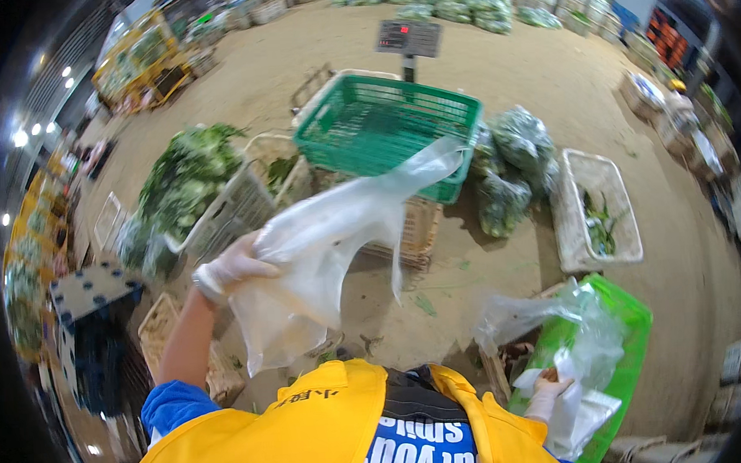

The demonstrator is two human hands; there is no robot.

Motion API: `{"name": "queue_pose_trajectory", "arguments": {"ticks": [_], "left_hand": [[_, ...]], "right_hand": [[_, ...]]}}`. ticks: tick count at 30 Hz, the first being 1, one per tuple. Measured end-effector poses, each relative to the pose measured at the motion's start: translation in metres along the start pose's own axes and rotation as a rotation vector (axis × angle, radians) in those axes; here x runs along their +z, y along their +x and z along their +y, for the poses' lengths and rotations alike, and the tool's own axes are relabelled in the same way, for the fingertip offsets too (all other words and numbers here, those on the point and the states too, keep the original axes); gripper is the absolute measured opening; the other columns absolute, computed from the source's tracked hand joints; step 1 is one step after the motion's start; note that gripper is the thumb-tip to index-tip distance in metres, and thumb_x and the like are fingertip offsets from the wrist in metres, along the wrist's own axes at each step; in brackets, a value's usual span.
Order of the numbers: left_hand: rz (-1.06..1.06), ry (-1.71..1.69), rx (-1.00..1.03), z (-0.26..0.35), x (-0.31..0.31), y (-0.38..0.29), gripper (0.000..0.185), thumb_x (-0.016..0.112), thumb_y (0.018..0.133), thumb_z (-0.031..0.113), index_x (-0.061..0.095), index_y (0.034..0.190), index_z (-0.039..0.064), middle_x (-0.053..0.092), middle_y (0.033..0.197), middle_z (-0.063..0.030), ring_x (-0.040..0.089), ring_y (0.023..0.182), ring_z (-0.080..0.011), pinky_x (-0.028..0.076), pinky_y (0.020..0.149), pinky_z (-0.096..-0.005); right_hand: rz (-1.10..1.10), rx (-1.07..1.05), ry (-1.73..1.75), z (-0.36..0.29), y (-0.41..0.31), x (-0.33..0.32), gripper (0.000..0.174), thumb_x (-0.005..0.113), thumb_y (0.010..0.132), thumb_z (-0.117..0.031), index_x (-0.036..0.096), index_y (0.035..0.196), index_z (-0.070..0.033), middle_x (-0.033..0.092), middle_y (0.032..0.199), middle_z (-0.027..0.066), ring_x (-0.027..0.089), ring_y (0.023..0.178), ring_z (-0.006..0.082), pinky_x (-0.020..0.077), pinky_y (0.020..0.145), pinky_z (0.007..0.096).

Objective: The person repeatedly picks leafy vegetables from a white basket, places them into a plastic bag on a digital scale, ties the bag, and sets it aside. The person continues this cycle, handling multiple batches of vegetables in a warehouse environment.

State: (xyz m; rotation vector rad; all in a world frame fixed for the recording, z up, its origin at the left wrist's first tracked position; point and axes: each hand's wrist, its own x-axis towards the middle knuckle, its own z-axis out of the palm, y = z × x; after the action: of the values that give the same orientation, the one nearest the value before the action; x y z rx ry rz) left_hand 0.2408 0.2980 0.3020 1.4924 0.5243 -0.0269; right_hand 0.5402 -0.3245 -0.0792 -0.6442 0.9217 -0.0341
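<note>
My left hand [237, 267], in a thin whitish glove, is closed on a translucent plastic bag [320, 228]. The bag trails up and right, its far end over the near right corner of an openwork green plastic crate [379, 159]. Also gloved, my right hand [547, 389] is low at the right, closed on white plastic bags [571, 403]. These and more clear plastic bags [593, 339] lie over a bright green crate [633, 324]. Folds of plastic partly hide the right fingers.
A scale display [409, 38] stands behind the green crate. Leafy greens [185, 178] heap over a white crate [228, 204] at left. Bagged vegetables [520, 142] stand to the right, beside a white crate [634, 217] holding some greens. A blue-dotted stack [94, 290] is at far left.
</note>
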Motion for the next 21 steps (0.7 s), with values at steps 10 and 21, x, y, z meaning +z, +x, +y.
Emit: {"name": "queue_pose_trajectory", "arguments": {"ticks": [10, 21], "left_hand": [[-0.23, -0.223, 0.212, -0.08, -0.065, -0.022, 0.078, 0.076, 0.074, 0.018, 0.037, 0.14, 0.003, 0.048, 0.134, -0.0063, 0.042, 0.123, -0.0154, 0.032, 0.106, -0.0321], [1.058, 0.405, 0.358, -0.131, -0.17, -0.065, 0.032, 0.066, 0.084, 0.028, 0.061, 0.108, 0.007, 0.063, 0.092, -0.0097, 0.061, 0.087, -0.0227, 0.047, 0.079, -0.0335]], "right_hand": [[-1.718, -0.062, -0.783, 0.302, -0.357, 0.253, 0.063, 0.068, 0.084, -0.029, 0.043, 0.135, -0.003, 0.052, 0.129, 0.0085, 0.051, 0.115, 0.024, 0.0408, 0.098, 0.0375], [-1.859, 0.195, -1.394, 0.4, -0.482, 0.298, 0.028, 0.071, 0.082, -0.018, 0.062, 0.1, 0.002, 0.064, 0.085, 0.0033, 0.057, 0.071, 0.0094, 0.0447, 0.063, 0.022]]}}
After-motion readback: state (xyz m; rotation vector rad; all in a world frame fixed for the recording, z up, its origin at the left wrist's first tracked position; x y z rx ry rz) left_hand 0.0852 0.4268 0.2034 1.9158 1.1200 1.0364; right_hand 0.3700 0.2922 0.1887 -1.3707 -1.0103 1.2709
